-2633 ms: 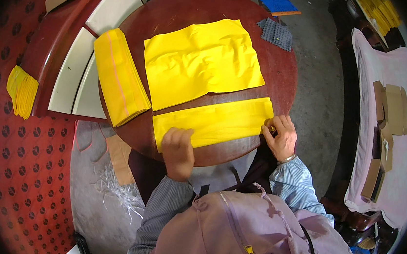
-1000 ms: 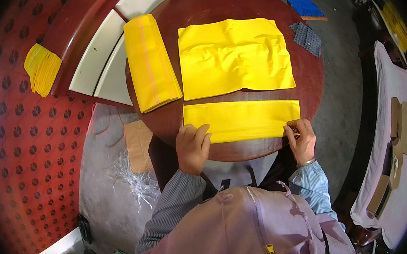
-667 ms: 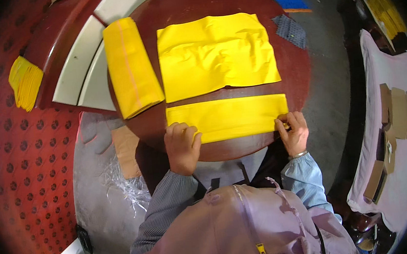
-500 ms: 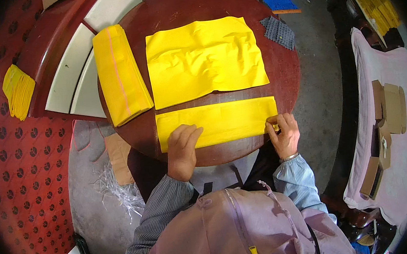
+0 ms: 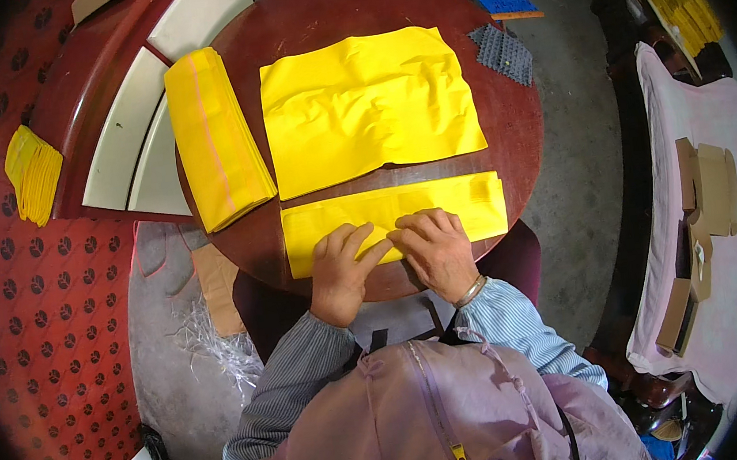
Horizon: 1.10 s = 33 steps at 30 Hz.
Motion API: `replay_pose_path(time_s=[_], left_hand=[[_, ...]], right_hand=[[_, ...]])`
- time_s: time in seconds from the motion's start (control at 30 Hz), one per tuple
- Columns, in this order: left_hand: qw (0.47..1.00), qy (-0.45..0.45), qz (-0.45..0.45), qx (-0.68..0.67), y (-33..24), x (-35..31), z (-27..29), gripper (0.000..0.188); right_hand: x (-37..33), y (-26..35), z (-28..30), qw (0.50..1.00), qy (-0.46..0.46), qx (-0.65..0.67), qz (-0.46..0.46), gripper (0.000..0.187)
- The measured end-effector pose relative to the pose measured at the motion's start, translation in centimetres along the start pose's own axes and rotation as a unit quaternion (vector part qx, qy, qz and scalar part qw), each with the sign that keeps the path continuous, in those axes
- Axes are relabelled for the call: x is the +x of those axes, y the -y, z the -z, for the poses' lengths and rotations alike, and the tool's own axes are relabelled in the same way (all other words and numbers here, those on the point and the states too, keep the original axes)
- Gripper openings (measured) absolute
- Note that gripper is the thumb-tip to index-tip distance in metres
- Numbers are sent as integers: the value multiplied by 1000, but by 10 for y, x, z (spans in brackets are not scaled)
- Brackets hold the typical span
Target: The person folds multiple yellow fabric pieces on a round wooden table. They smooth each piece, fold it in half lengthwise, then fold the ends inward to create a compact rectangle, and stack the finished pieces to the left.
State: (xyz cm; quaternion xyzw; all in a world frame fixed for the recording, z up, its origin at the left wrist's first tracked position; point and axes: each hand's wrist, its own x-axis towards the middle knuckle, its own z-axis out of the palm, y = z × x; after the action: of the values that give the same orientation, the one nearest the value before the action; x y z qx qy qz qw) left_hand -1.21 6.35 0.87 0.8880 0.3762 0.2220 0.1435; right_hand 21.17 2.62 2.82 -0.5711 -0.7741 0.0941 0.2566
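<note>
A long folded strip of yellow fabric (image 5: pixel 464 206) lies along the near side of the round dark-red table (image 5: pixel 516 145). Both palms are down on its near edge. My left hand (image 5: pixel 342 268) rests left of the middle with its thumb out to the right. Close beside it, my right hand (image 5: pixel 440 250) has its fingers spread over the fabric. The fingertips of the two hands nearly meet. Just beyond the strip is a wrinkled yellow fabric sheet (image 5: pixel 370 110), spread flat. At the left edge stands a thick folded yellow stack (image 5: pixel 216 138) with a pinkish line.
A grey bumpy mat piece (image 5: pixel 503 56) lies at the table's far right. Left of the table is a red-framed bench with cream panels (image 5: pixel 124 129). More yellow bundles (image 5: pixel 33 173) lie farther left. Opened cardboard boxes (image 5: pixel 707 193) sit on a pink-draped surface at right.
My right hand has left the strip's right end and moved left to its middle, its fingers going from a pinch to spread flat. The left hand has shifted slightly right.
</note>
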Motion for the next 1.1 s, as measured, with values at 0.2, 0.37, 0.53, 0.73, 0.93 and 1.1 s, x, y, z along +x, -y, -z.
replay_pose_path(time_s=[0.2, 0.37, 0.53, 0.73, 0.93, 1.1], left_hand=[[997, -36, 44, -43, 0, 1, -6, 30], [985, -44, 167, 1, -11, 22, -16, 38], [978, -52, 188, 68, -20, 33, -22, 54], [978, -104, 166, 71, -17, 19, -37, 72], [983, -111, 136, 46, -9, 13, -45, 80], [979, 9, 166, 114, -17, 16, -35, 74]], right_hand=[[-20, -14, 19, 999, -9, -22, -40, 17], [-36, -31, 30, 997, -38, -29, -65, 14], [-50, -50, 36, 989, -73, -47, -117, 14], [-59, -72, 40, 978, -113, -75, -156, 17], [-61, -76, 43, 972, -121, -94, -177, 20], [-62, -72, 45, 969, -110, -112, -189, 21]])
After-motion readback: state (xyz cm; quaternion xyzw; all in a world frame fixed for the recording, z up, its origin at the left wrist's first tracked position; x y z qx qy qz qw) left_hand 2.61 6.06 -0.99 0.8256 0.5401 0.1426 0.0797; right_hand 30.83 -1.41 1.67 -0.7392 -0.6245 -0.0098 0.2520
